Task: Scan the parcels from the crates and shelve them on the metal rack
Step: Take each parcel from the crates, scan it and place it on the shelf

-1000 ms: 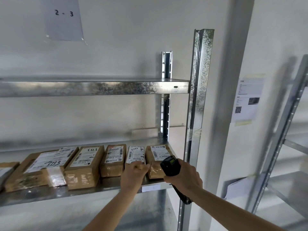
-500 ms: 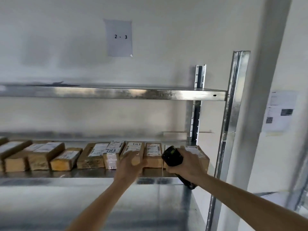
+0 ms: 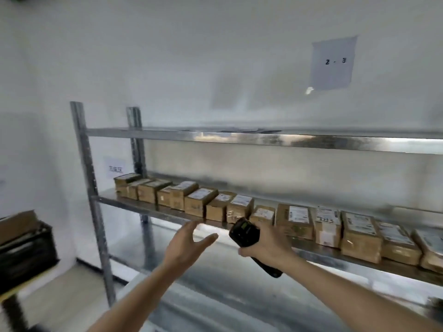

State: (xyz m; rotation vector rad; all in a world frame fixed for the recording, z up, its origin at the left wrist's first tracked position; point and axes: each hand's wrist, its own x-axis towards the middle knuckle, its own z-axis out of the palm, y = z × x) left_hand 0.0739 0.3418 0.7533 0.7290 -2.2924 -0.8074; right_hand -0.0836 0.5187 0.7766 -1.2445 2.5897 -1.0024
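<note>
Metal rack against wall; middle shelf carrying single row of brown labelled parcels, side by side, left to right.

parcels fill the middle shelf end to end, leaving only its front lip bare. above them, open room reaches up to the top shelf.

I see a long row of brown cardboard parcels with white labels lying side by side along the middle shelf of the metal rack, from its left post out past the right edge of view. A black handheld scanner sits tilted in front of that row. A dark crate stands at far left, apart from the rack.
</note>
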